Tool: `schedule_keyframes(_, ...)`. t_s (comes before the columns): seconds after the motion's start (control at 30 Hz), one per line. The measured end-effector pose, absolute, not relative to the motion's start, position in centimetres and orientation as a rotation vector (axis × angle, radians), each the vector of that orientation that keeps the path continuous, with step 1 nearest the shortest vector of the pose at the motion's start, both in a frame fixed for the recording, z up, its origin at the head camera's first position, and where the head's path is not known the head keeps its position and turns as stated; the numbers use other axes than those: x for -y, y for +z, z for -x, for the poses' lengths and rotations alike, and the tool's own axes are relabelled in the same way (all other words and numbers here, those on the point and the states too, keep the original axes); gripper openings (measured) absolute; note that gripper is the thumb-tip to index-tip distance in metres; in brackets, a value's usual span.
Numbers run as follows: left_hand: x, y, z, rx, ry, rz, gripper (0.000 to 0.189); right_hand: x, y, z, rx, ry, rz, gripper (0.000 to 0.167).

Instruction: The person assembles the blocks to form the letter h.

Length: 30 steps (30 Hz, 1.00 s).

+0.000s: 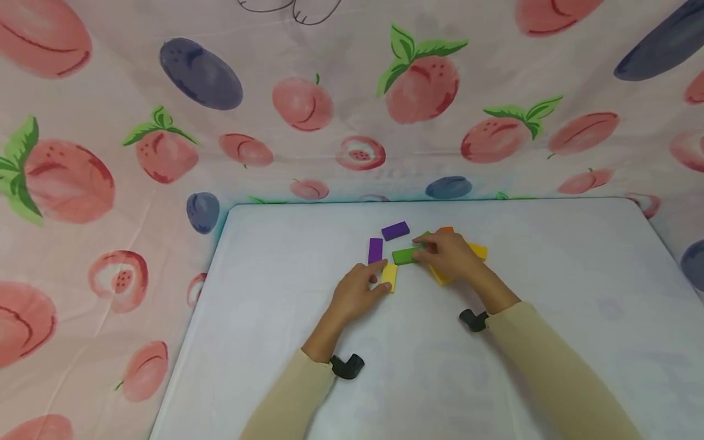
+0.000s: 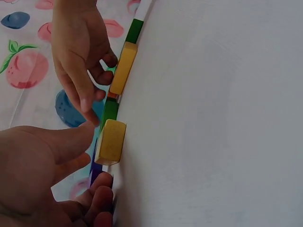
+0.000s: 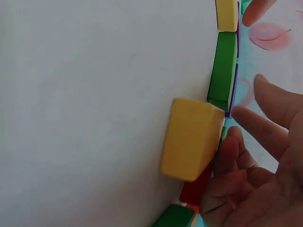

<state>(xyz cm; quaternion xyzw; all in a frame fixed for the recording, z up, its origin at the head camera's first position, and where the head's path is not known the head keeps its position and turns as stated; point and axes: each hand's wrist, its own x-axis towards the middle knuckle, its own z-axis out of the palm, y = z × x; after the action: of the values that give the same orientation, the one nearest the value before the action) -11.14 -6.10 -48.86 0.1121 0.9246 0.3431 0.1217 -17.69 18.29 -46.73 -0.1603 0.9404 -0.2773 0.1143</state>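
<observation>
My left hand (image 1: 354, 296) is beside a yellow block (image 1: 390, 278), thumb and forefinger spread at its near and far ends. In the left wrist view this yellow block (image 2: 112, 142) stands by the parted thumb and fingers. My right hand (image 1: 448, 253) hovers over the right part of a group of blocks, thumb and forefinger apart at the right end of a green block (image 1: 404, 256). In the right wrist view, the forefinger points toward the green block (image 3: 222, 71), and a larger-looking yellow block (image 3: 191, 139) is in front of the curled lower fingers.
Two purple blocks (image 1: 395, 231) lie behind and left of the green one. Another yellow block (image 1: 478, 250) and an orange block (image 1: 447, 230) show partly around the right hand. A red block (image 3: 195, 189) appears low in the right wrist view. Fruit-patterned cloth (image 1: 308, 171) rises behind the white table (image 1: 275, 275).
</observation>
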Motion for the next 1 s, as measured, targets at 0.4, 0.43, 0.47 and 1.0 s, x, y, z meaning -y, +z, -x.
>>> schedule_keyframes(0.4, 5.6, -48.4, 11.3, -2.711, 0.887, -0.316, 0.057, -17.5, -47.0, 18.5, -2.727, -0.705, 0.333, 0.034)
schedule_keyframes(0.43, 5.6, -48.4, 11.2, -2.711, 0.898, -0.317, 0.056, -17.4, -47.0, 18.6, -2.731, -0.707, 0.327, 0.033)
schedule_keyframes(0.47, 5.6, -48.3, 11.2, -2.712, 0.909, -0.32, 0.056, -17.3, -47.0, 18.5, -2.737, -0.711, 0.323, 0.032)
schedule_keyframes(1.0, 9.5, -48.8, 11.2, -2.417, 1.494, -0.064, 0.04, -16.8, -46.7, 17.3, -2.597, -0.973, 0.276, 0.035)
